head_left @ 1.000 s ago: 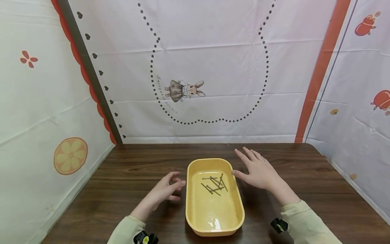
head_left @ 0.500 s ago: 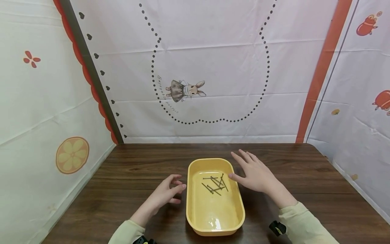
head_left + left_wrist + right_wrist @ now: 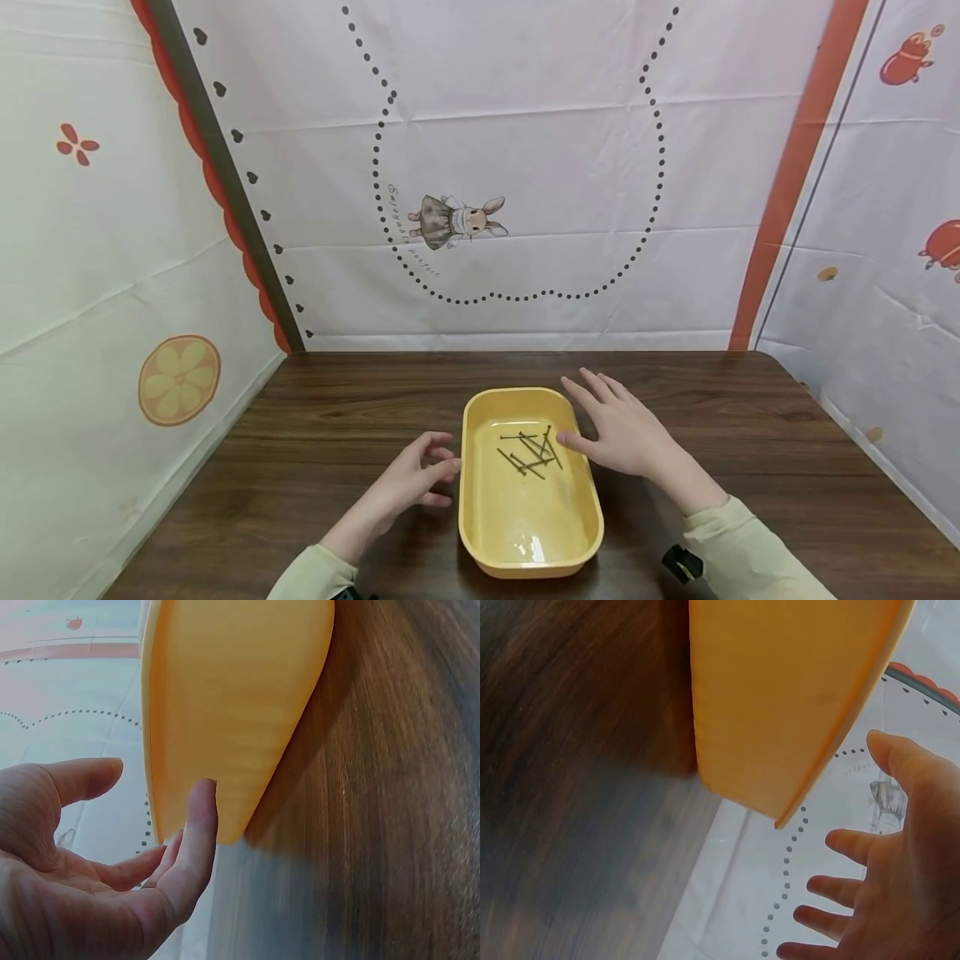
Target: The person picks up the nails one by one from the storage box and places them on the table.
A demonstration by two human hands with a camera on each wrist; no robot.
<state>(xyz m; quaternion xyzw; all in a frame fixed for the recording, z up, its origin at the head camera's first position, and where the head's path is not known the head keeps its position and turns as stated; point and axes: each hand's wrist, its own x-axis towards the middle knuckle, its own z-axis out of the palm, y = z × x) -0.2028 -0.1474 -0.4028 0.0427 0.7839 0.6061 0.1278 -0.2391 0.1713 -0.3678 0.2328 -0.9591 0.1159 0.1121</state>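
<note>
A yellow rectangular tray (image 3: pixel 525 525) with rounded corners stands on the dark wooden table. Several thin dark nails (image 3: pixel 531 452) lie in a loose, crossing pile on its floor, toward the far half. Beside the tray's left wall is my left hand (image 3: pixel 412 475), fingers loosely bent and holding nothing; its thumb comes close to the rim. My right hand (image 3: pixel 622 429) hovers at the right wall with fingers spread, the thumb over the rim in the head view. In both wrist views the tray's outer side shows, and neither hand grips it.
The wooden table (image 3: pixel 345 400) extends around the tray to both sides. A white printed cloth (image 3: pixel 525 167) hangs behind it, with more cloth at left and right. A black strap (image 3: pixel 682 563) sits at the right sleeve.
My right hand has moved left and slightly nearer, so its thumb now passes over the tray's rim. The left hand has shifted slightly nearer and rightward. The tray and nails stay put.
</note>
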